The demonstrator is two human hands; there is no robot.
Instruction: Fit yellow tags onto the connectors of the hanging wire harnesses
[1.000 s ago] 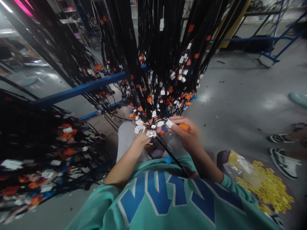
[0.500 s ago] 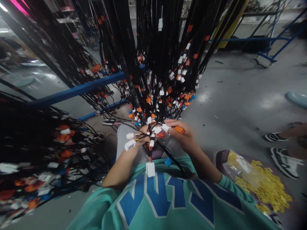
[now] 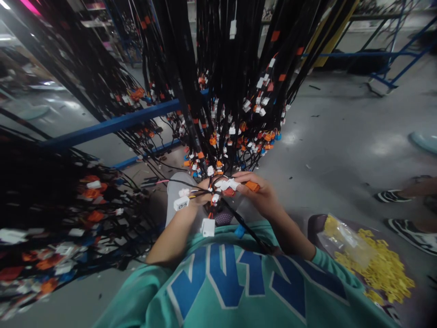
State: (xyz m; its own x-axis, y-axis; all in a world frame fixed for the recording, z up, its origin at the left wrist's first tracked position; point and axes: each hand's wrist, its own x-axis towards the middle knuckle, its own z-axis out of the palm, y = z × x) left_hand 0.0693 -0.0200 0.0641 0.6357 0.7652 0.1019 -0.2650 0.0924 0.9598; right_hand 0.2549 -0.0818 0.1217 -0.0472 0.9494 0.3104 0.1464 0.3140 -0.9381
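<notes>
My left hand (image 3: 200, 195) and my right hand (image 3: 261, 198) meet over my lap, both gripping one black wire harness (image 3: 221, 193) that ends in several small plugs. The right hand's fingers pinch an orange connector (image 3: 252, 186) and touch a white connector (image 3: 228, 184) beside it. From the left hand, white connectors (image 3: 180, 202) dangle on thin wires, and a larger white plug (image 3: 207, 227) hangs over my teal shirt. A dense curtain of black harnesses (image 3: 225, 82) with orange, white and blue plugs hangs straight ahead.
A blue rack rail (image 3: 112, 125) crosses at the left behind the cables. More harnesses (image 3: 51, 214) pile at my left. A heap of yellow clips (image 3: 378, 269) and a clear bag lie on a seat at my right. Another person's shoes (image 3: 396, 197) rest on the grey floor.
Several white connectors dropped out of my left hand's grasp and now dangle, one down to my shirt. My right hand shifted slightly left, still pinching the orange connector.
</notes>
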